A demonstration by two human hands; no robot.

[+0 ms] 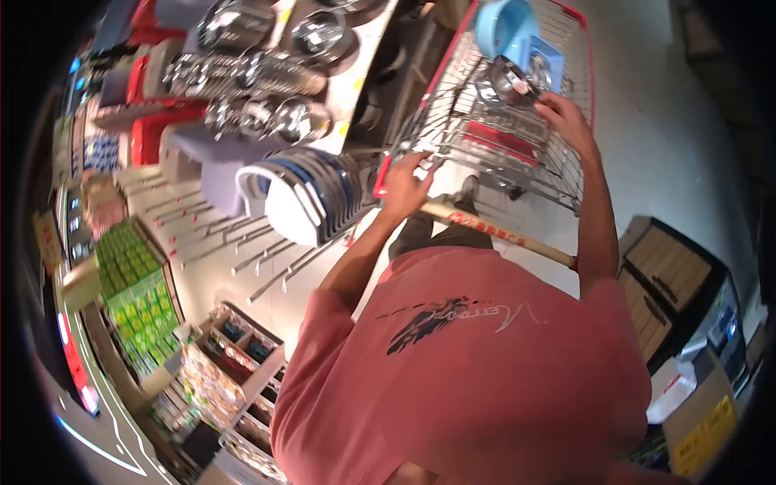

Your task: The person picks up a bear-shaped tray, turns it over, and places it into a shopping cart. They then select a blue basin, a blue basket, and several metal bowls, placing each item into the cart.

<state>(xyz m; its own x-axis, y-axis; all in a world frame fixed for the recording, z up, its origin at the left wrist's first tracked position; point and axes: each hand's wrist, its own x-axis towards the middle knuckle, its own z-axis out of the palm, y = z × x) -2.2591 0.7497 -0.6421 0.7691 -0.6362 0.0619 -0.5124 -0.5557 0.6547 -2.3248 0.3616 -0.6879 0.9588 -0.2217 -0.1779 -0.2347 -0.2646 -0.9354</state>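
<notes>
My right hand (563, 117) is closed on the handle end of a small metal saucepan (509, 83), which has a pale label and sits inside the shopping cart (592, 77). My left hand (408, 186) is at the cart's near left corner, beside its red plastic part, with fingers curled around the frame; a shiny bit shows between them. Close to the saucepan in the cart are a light blue basin (495, 28) and a blue tray-like container (550, 55) with shiny items in it. The cart's push bar (509, 234), printed with red characters, crosses in front of my body.
Shiny metal pots and bowls (299, 121) cover a display table at the upper left. A row of stacked blue and white seats (299, 202) stands left of the cart. Divided bins (234, 347) and green packages (133, 275) lie lower left. A wood-patterned cabinet (671, 259) stands right.
</notes>
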